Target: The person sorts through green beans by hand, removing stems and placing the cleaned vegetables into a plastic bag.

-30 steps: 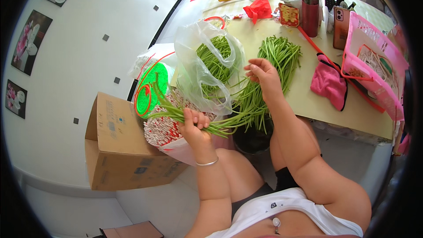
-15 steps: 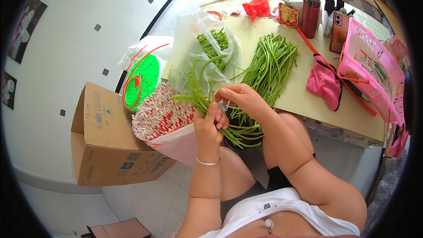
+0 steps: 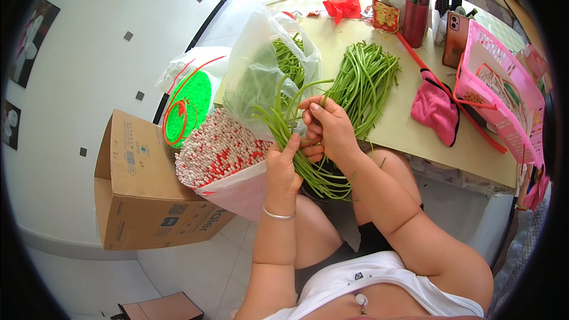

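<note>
My left hand (image 3: 284, 166) is closed round a small bunch of long green vegetable stems (image 3: 317, 179), whose upper ends fan out above the thumb. Just above it, my right hand (image 3: 329, 129) has thumb and forefinger pinched on a thin stem at the bunch's side; the other fingers are curled. The lower ends of the bunch droop between my knees over something dark, mostly hidden. Behind my hands, a clear plastic bag (image 3: 252, 50) stands with its mouth open, more green stems inside. A large pile of cut stems (image 3: 366, 86) lies right of the bag on the table (image 3: 409, 133).
At left are a cardboard box (image 3: 157, 195), a bag of white and red beads (image 3: 222, 151) and a bright green round piece (image 3: 192, 98). On the table's right stand a flask (image 3: 416, 15), a phone (image 3: 455, 38), a pink basket (image 3: 495, 77) and a pink cloth pouch (image 3: 435, 109).
Both hands have shifted slightly right with the bunch. My right hand has turned, its curled fingers now showing beside the stems. The view has tilted a little.
</note>
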A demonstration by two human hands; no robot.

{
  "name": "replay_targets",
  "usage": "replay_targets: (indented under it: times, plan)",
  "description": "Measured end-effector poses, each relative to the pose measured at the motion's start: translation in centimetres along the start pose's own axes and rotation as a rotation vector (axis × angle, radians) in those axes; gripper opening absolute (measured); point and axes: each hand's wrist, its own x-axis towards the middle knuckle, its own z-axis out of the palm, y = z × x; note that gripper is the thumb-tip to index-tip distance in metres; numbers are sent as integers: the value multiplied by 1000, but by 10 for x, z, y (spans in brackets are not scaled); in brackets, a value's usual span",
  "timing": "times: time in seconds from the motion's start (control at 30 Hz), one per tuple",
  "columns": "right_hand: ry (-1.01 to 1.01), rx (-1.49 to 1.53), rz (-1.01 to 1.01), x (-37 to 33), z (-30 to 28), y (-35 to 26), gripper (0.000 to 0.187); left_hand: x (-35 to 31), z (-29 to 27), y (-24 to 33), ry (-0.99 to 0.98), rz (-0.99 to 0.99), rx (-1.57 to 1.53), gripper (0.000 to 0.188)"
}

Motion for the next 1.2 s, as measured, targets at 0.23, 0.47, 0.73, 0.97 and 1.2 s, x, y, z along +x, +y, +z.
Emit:
replay_targets:
  times: [0.23, 0.47, 0.73, 0.97, 1.2]
  plan:
    - [116, -339, -132, 6, -9, -13, 18, 2, 0, -1, 96, 60, 68, 20]
    - [-87, -729, 149, -6, 10, -10, 20, 6, -10, -11, -17, 114, 239, 16]
    - [-75, -476, 92, 6, -9, 1, 15, 5, -6, -6, 41, 7, 28, 16]
    - [-122, -473, 125, 8, -10, 5, 16, 8, -12, -9, 84, 81, 69, 15]
    - [23, -194, 139, 4, -7, 3, 12, 4, 2, -6, 128, 80, 59, 13]
